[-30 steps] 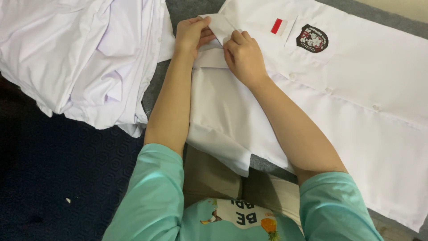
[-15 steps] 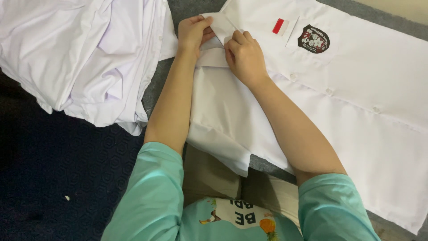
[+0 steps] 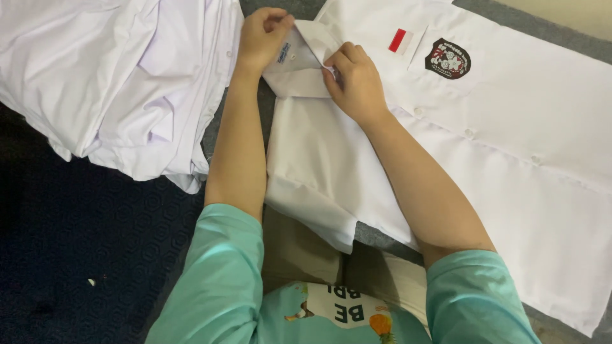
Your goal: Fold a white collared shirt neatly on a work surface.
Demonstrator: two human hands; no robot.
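Note:
A white button-up shirt [image 3: 510, 146] lies flat in front of me, with a dark round crest and a small red-and-white patch on its chest. My left hand [image 3: 261, 38] pinches the shirt's collar [image 3: 296, 64] at the top. My right hand [image 3: 357, 83] grips the same collar from the other side, fingers curled on its edge. A small label shows on the inside of the collar between my hands. One folded sleeve of the shirt lies between my forearms.
A heap of crumpled white garments [image 3: 115, 83] lies at the upper left. Dark blue patterned carpet [image 3: 83, 255] covers the lower left. Grey floor covering [image 3: 542, 28] shows beyond the shirt at the top right.
Both hands stay on the collar. The collar has been turned a little, so its inner side and the label now show more.

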